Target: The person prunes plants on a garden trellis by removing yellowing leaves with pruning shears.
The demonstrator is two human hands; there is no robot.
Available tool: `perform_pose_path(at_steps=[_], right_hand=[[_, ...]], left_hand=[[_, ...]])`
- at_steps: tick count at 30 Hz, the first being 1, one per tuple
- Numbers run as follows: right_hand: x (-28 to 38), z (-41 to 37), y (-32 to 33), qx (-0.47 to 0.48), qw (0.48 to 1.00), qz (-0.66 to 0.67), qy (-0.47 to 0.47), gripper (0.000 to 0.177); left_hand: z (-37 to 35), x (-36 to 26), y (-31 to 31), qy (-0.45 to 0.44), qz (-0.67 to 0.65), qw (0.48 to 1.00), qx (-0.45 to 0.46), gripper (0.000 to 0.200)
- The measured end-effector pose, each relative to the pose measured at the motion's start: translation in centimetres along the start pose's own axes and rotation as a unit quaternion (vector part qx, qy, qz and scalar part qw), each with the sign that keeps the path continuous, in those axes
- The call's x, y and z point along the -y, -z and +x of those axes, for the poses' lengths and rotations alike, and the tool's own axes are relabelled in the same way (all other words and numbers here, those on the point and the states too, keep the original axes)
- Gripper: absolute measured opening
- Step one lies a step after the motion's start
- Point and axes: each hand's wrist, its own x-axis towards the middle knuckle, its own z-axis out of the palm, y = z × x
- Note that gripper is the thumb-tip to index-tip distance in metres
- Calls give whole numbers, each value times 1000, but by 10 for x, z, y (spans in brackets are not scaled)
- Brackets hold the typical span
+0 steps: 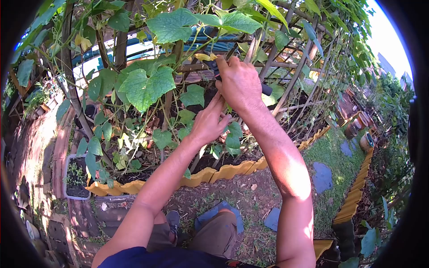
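My right hand (241,85) is closed around black-handled pruning shears (211,65). Their dark head points up and left beside a yellowed leaf (204,56), and the dark handle end sticks out past the hand on the right. Just below, my left hand (210,121) reaches up among the stems with its fingers bent. Its fingertips lie against the underside of my right hand, and whatever they grip is hidden. Large green vine leaves (147,87) hang to the left of both hands.
Wooden poles (120,44) form a trellis carrying the vines. Scalloped yellow edging (201,177) borders the soil bed. A plastic planter (77,176) stands at the left. Blue-grey stepping stones (321,177) lie in the grass path, with pots (366,142) at the far right.
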Motion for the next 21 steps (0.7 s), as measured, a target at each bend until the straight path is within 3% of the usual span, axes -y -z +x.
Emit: perform_pose_path(at_steps=[4,7,10,15,21], right_hand=[[3,-1,4,72,995,47,-49,61],[-6,-8,6,6,998,29,-60,62],[-20,-15,14,19,993,13,-112,59],[-45,-37,11,9,980,59,-190,49],[-48,-60,20,20,959,117,-258,58]], left_hand=[[-4,-1,2,-9,1,1000,5,58],[-21,-9,3,-67,-2,995,-70,40],[-41,-5,4,-137,33,977,-160,24],[-62,-22,28,-203,62,951,-224,17],[-68,-44,48,-210,19,940,-269,24]])
